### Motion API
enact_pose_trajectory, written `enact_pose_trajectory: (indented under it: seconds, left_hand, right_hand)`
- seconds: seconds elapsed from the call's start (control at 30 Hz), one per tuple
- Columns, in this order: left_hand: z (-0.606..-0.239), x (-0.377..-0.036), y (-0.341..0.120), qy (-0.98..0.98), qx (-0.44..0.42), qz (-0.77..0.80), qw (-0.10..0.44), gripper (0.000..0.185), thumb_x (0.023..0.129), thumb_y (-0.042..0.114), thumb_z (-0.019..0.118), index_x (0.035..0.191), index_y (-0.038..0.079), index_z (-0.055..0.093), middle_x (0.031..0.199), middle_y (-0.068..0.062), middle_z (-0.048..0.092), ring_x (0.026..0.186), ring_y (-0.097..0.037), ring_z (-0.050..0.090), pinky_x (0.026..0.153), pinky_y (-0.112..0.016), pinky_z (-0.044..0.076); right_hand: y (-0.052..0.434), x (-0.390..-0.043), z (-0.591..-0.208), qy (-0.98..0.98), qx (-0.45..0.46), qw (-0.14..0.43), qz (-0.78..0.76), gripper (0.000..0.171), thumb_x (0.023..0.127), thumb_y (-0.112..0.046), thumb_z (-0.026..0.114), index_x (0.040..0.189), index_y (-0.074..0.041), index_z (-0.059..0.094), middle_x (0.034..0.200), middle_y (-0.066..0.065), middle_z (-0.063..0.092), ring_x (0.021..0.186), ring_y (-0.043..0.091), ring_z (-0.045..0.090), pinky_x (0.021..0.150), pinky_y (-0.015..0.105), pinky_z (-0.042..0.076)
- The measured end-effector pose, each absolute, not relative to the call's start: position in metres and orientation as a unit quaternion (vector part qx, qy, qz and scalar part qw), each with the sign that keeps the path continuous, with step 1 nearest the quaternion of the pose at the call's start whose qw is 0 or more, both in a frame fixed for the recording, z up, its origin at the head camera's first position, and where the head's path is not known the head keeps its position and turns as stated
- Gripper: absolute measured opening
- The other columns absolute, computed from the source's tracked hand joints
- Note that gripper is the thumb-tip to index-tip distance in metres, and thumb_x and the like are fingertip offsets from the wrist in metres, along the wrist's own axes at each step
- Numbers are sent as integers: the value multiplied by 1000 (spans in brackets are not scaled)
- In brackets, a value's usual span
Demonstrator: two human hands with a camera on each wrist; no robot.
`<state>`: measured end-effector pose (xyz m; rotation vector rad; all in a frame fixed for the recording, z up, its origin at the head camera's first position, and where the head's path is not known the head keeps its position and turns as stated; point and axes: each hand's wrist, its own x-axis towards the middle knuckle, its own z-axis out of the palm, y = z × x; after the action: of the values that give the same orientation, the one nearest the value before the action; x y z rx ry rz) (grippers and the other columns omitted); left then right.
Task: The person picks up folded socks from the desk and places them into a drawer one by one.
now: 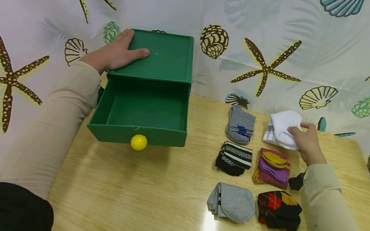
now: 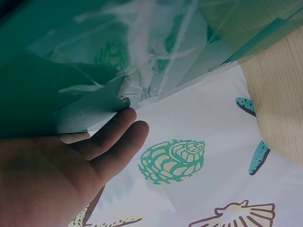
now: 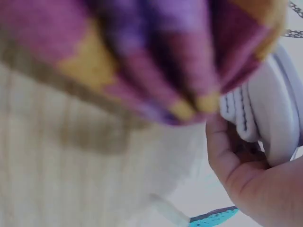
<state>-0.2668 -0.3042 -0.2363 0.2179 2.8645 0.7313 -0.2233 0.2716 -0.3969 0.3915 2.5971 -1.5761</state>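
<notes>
A green box with a pulled-out drawer and a yellow knob stands at the table's back left. My left hand lies flat on the box's top, fingers straight; the left wrist view shows the fingers against the green wall. Several folded sock pairs lie in two columns at the right. My right hand grips the white pair at the back right; its thumb curls round the white fabric, next to the purple and yellow pair.
Other pairs: grey with blue, black and white striped, purple and yellow, plain grey, red and black argyle. A seashell-print curtain hangs behind the wooden table. The drawer is empty.
</notes>
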Motion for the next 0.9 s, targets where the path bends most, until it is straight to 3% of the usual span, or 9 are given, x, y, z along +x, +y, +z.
enact_pose_trajectory:
  seconds: [0.1, 0.17, 0.23, 0.33, 0.47, 0.77, 0.9]
  left_hand:
    - [-236, -266, -305, 962, 72, 247, 87, 96, 103, 62, 34, 156, 5, -21, 163, -16, -27, 150, -32, -21, 120, -55, -3]
    - [-235, -265, -306, 962, 71, 247, 86, 96, 103, 62, 34, 156, 5, -21, 163, -16, -27, 150, -32, -21, 120, -55, -3]
    - [-235, -264, -306, 962, 71, 248, 85, 95, 103, 61, 34, 156, 5, -21, 163, -16, -26, 150, -32, -21, 120, -55, -3]
    - [-235, -264, -305, 962, 74, 249, 83, 95, 103, 61, 34, 156, 4, -21, 163, -17, -26, 149, -32, -21, 120, -54, -4]
    - [-235, -264, -304, 962, 79, 250, 81, 95, 104, 60, 34, 156, 2, -20, 163, -18, -25, 150, -32, -21, 120, -54, -4]
    - [-236, -267, -303, 963, 82, 247, 75, 95, 103, 60, 34, 157, 3, -19, 164, -18, -23, 150, -32, -20, 120, -53, -3]
    - [-237, -267, -304, 962, 83, 247, 76, 95, 103, 60, 34, 157, 3, -19, 164, -18, -24, 150, -32, -20, 120, -53, -3]
  right_hand:
    - [269, -223, -387, 826, 120, 14, -551, 71, 104, -18, 46, 160, -11, 3, 160, 28, 5, 115, 29, 43, 77, 20, 47]
    - [267, -223, -380, 809, 112, 5, -577, 69, 105, -13, 44, 161, -21, 6, 163, 24, -1, 112, 27, 45, 75, 19, 48]
    - [265, -222, -372, 793, 108, 0, -600, 59, 106, -11, 43, 158, -27, 19, 163, 21, 2, 102, 21, 48, 70, 18, 50]
    - [262, -218, -361, 764, 111, -12, -636, 38, 107, -9, 42, 141, -27, 43, 161, 17, 10, 93, 16, 50, 66, 17, 51]
    - [259, -209, -350, 731, 105, -21, -674, 23, 107, -10, 44, 122, -25, 53, 154, 16, 19, 93, 15, 51, 65, 17, 52]
    - [240, -195, -328, 690, 34, -1, -723, 23, 106, -14, 53, 128, -19, 56, 132, 7, 38, 87, 10, 61, 70, 19, 55]
    - [217, -187, -310, 675, -23, 18, -738, 25, 104, -13, 57, 130, -15, 57, 132, 9, 39, 86, 11, 63, 70, 20, 55]
